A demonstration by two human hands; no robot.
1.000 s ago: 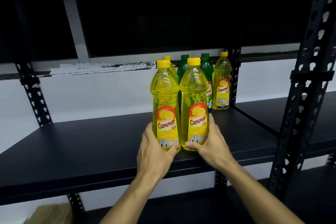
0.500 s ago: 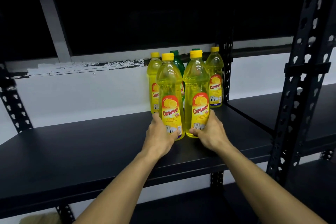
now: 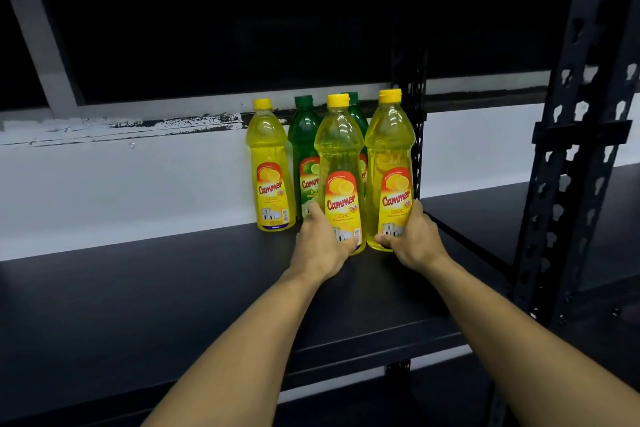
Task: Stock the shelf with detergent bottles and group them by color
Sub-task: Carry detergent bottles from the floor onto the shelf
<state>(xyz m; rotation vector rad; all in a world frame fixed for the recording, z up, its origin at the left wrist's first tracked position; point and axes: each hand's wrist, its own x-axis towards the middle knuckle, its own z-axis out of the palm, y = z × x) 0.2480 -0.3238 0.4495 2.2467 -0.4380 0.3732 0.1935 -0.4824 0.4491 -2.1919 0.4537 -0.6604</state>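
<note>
Toward the far right corner of the black shelf (image 3: pixel 138 305), both hands are pushing a pair of yellow bottles deeper than they were a second ago, when the pair was standing near the front edge. The left hand (image 3: pixel 320 246) is curling around the base of the left front yellow bottle (image 3: pixel 341 177), and the right hand (image 3: pixel 414 243) is gripping the base of the right front yellow bottle (image 3: pixel 389 170); neither hand is spread flat. The two are now standing side by side, just in front of the two green bottles (image 3: pixel 304 149), which are being partly hidden behind them. Another yellow bottle (image 3: pixel 270 166) is standing at the wall to the left of the greens. The yellow one seen earlier at the far right is no longer showing, probably being covered by the right front bottle.

Judging from this, yellows are closing in around the greens, so the colors are not yet being grouped cleanly.

Every bottle is standing upright, long axis vertical, cap pointing up, label facing the near side.
</note>
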